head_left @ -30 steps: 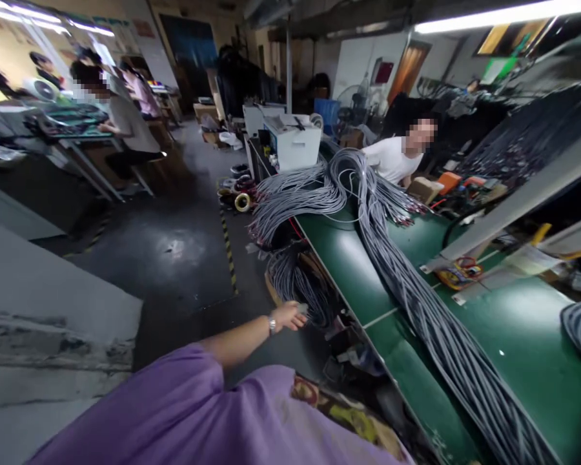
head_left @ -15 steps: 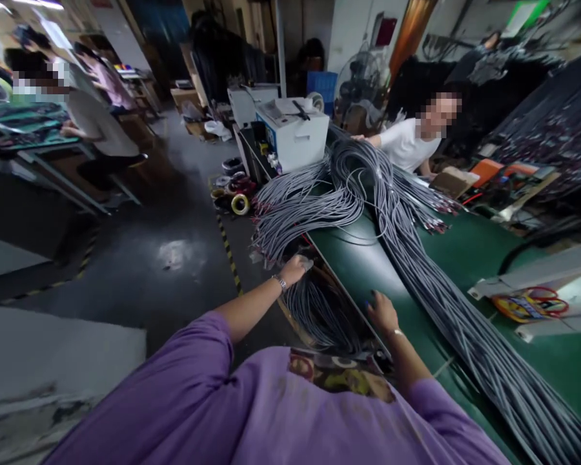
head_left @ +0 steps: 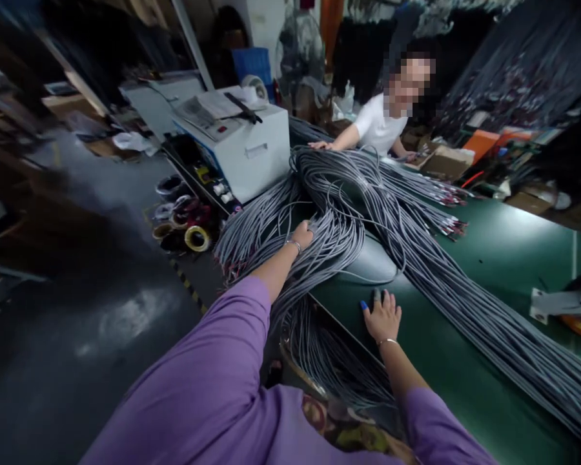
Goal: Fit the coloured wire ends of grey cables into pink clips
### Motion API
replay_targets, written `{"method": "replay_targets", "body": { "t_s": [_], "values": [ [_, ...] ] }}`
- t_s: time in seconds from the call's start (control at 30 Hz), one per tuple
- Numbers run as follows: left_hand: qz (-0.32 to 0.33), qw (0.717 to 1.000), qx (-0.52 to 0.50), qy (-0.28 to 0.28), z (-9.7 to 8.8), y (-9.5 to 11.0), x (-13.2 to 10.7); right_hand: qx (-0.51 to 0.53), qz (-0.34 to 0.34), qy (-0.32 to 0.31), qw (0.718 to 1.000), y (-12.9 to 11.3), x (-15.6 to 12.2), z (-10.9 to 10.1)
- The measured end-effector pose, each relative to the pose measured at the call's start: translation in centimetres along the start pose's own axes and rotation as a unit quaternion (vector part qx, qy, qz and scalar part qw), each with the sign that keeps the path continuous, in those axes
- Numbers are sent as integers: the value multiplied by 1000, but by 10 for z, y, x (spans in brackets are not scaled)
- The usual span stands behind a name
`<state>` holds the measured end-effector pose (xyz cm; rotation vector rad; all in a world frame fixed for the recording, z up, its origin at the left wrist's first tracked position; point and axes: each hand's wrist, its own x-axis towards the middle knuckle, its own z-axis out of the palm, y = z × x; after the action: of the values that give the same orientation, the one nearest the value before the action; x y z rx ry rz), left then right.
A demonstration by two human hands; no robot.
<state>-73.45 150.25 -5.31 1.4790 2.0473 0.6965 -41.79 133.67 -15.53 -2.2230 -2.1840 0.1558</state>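
Observation:
My left hand [head_left: 304, 236] reaches over the near loops of a large bundle of grey cables [head_left: 336, 242]. Its fingers curl onto several strands, their tips partly hidden. Flat on the green tabletop [head_left: 436, 381] rests my right hand [head_left: 383, 316], fingers spread, with a blue cover on the thumb and a greyish one on a finger. It holds nothing. The cables loop at the far middle of the table, and a long run of them trails to the lower right. Reddish cable ends hang over the left edge.
More grey cables [head_left: 334, 361] lie in a container below the table edge. A white machine box [head_left: 256, 152] stands at the left, near spools [head_left: 197, 239] on the floor. Across the table, a person in a white shirt [head_left: 377, 126] has one hand at the cables.
My left hand has gone from the table edge up onto the cable loops. My right hand has spread flat on the tabletop. The view has turned right and moved closer.

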Motion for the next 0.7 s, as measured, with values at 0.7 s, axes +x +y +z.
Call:
{"method": "replay_targets", "body": {
  "t_s": [0.7],
  "values": [
    [-35, 970, 181, -156, 16, -18, 152, 13, 0, 51, 999, 21, -16, 10]
  ]
}}
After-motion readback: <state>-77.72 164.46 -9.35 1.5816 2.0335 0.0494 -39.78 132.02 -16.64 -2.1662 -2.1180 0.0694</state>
